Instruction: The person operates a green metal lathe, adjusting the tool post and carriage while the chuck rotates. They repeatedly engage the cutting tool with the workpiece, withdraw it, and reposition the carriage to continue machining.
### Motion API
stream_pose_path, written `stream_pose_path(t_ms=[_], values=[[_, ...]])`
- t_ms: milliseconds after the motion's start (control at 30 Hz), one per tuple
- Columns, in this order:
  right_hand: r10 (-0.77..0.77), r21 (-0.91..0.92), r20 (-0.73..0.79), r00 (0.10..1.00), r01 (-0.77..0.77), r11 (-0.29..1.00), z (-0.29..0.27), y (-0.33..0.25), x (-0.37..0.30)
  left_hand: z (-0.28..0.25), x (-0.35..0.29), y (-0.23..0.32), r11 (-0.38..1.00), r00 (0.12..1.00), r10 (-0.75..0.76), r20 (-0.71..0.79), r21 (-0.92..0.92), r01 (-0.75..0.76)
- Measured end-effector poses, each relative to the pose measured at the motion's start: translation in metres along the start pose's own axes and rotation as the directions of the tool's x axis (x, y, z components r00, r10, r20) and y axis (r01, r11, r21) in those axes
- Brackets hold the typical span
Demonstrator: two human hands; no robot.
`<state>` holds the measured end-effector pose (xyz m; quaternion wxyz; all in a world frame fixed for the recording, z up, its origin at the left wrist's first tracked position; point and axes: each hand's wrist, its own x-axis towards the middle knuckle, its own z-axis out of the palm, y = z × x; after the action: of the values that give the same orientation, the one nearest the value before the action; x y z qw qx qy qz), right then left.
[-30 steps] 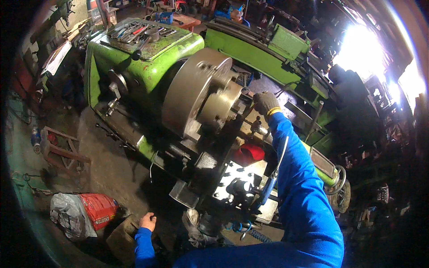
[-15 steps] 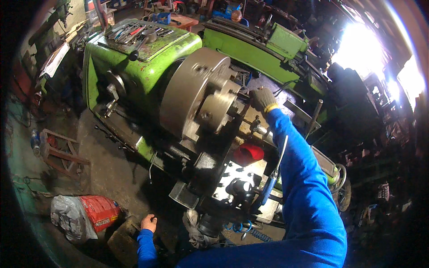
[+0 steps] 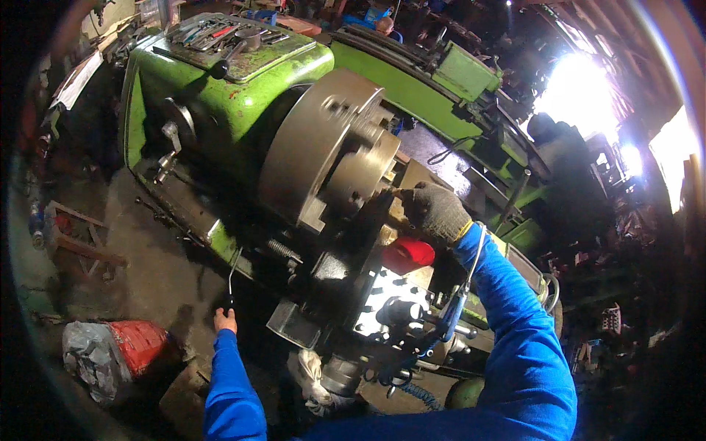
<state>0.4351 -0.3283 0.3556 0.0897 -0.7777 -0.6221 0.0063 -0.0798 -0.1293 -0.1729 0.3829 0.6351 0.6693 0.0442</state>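
A big green lathe (image 3: 220,110) fills the middle, with a large grey chuck (image 3: 323,147) facing right. My right hand (image 3: 435,212), in a grey knit glove, rests on the tool post just right of the chuck's jaws; what it grips is hidden. My left hand (image 3: 225,320), bare, is low at the lathe's front and closed on the black handle of a thin lever (image 3: 232,279). A red cap-like object (image 3: 408,253) sits below my right hand. Both sleeves are blue.
Wrenches and hand tools lie in a tray (image 3: 220,40) on top of the headstock. A red and grey bag (image 3: 114,353) lies on the floor at lower left, next to a metal stand (image 3: 73,235). Bright light (image 3: 581,88) glares from the upper right.
The view has shifted closer to the chuck. My right hand stays at the tool post by the chuck jaws. My left hand has risen and now holds the thin lever.
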Motion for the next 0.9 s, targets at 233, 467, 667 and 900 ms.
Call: stream_pose_path(t_ms=[233, 467, 667, 900], values=[[-0.002, -0.239, 0.175, 0.985, 0.044, 0.97, 0.014, -0.005, 0.011, 0.02, 0.044, 0.029, 0.991, 0.996, -0.081, -0.022, 0.106, 0.083], [-0.01, -0.374, 0.274, 0.962, 0.116, 0.92, 0.012, -0.012, 0.011, 0.047, 0.07, 0.016, 0.989, 0.996, -0.092, 0.003, 0.119, 0.091], [0.164, -0.115, 0.091, 0.982, -0.153, 0.982, 0.0, -0.008, 0.005, 0.03, 0.054, 0.018, 0.986, 0.993, -0.111, 0.033, 0.128, 0.106], [0.113, -0.039, 0.229, 0.967, -0.106, 0.994, 0.002, 0.117, 0.042, 0.017, 0.033, -0.005, 0.985, 0.995, -0.099, 0.031, 0.144, 0.093]])
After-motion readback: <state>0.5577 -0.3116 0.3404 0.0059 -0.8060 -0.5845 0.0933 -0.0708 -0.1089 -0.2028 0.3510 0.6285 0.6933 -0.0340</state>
